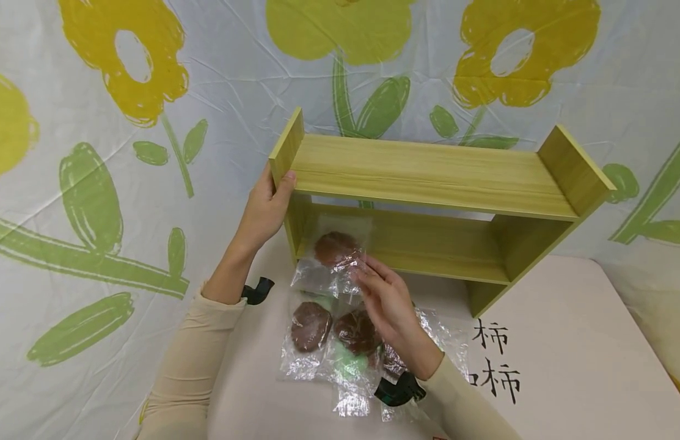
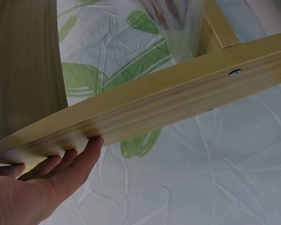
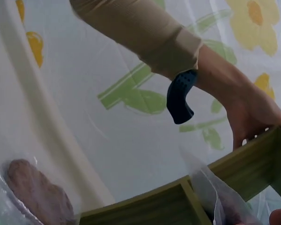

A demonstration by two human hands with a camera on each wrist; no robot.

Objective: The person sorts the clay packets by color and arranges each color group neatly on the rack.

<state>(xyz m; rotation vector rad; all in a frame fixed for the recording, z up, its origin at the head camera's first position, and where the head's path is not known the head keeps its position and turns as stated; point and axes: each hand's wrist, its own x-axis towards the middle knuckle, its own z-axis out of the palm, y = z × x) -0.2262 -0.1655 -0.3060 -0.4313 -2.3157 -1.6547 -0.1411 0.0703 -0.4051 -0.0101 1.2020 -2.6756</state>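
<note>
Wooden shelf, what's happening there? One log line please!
left hand: grips wooden shelf end; right hand: pinches clear packet near lower board; other packets: on table

Spreads out as a pale tabletop (image 1: 598,342), marked at the right with black characters (image 1: 503,380). Bears a wooden shelf (image 1: 427,174) with two visible boards, standing toward the back. Also carries several clear packets (image 1: 311,327) of brown, rounded pieces, lying close together in front of the shelf, partly overlapping.

Head camera: elevated, facing forward and down over the shelf (image 1: 427,174) and surface (image 1: 565,342). Left wrist camera: close range, along the shelf's side. Right wrist camera: facing across toward the left hand (image 3: 255,112). All views share shelf and left hand.
</note>
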